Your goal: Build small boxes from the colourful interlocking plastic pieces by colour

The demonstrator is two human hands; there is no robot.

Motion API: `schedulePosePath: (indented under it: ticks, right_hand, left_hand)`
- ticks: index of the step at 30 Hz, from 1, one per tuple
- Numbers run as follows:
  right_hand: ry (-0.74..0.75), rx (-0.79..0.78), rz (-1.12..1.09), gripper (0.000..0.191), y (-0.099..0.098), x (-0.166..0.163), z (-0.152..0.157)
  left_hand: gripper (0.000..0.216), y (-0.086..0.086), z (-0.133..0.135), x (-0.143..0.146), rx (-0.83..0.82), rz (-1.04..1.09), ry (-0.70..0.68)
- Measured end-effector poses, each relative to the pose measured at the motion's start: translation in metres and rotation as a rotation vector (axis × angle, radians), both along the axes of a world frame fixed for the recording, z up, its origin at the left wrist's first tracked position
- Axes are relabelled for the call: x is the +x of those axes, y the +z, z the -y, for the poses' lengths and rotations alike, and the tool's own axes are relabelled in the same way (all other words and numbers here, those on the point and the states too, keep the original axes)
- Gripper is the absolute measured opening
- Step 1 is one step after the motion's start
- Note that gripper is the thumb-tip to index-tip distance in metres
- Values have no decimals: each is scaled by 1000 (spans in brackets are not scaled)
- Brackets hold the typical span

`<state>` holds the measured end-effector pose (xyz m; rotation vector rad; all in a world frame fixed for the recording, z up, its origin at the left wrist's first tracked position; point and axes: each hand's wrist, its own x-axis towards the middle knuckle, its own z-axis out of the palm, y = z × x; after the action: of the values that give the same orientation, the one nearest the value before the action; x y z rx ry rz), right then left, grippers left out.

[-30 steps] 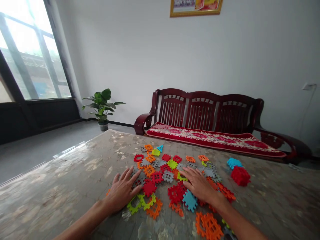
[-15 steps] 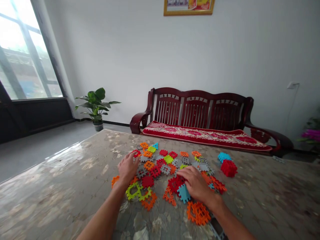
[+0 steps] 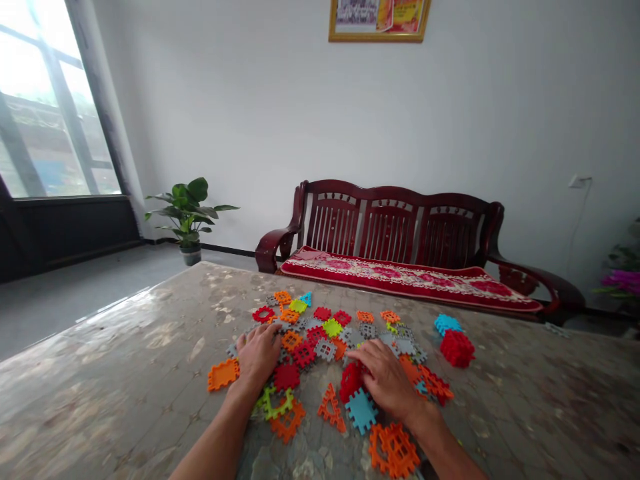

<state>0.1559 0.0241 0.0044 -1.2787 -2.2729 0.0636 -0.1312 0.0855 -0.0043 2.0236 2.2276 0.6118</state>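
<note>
Several flat interlocking plastic tiles (image 3: pixel 330 328) in red, orange, green, grey and blue lie scattered on a marbled table (image 3: pixel 125 373). My left hand (image 3: pixel 258 353) rests palm down on the left side of the pile, fingers spread over grey and orange tiles. An orange square tile (image 3: pixel 223 374) lies just left of it. My right hand (image 3: pixel 386 380) lies flat on the pile's right side, fingers stretched out over a red tile (image 3: pixel 351 381), with a blue tile (image 3: pixel 361 411) at its near edge. A red assembled cube (image 3: pixel 457 348) and a blue one (image 3: pixel 447 324) stand at the far right.
A dark wooden bench (image 3: pixel 405 230) with a red patterned cushion stands behind the table. A potted plant (image 3: pixel 187 212) sits on the floor by a large window at the left. A framed picture (image 3: pixel 379 19) hangs on the white wall.
My left hand has slid back toward me and a little right on the pile. The orange square tile now lies exposed to its left. My right hand has barely shifted.
</note>
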Motion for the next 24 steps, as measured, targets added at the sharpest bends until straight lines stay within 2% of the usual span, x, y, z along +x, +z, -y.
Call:
schedulePosePath:
  ticks: [5,9,12,16,19,24]
  right_hand:
    - [-14,173,-121,35,0,5,-1]
    - [-153,312,-178,32,-2,20,-5]
    - [-269,334,-135,32,-6,36,-7]
    - [-329,284,9,40,-11,49,-7]
    - [-355,225,19,48,-10,53,-7]
    - [-279,-39,-106,64,-10,65,-8]
  left_hand:
    - [36,-2,-2,0,-8,-8,-2]
    - [36,-3,-2,0,-10,-15,-7]
    - [36,-4,-3,-1,5,-25,-10]
    - [36,-6,-5,-1,26,-32,-13]
    - [37,-8,-6,-2,28,-35,-18]
    - [38,-9,-7,-3,27,-38,-28]
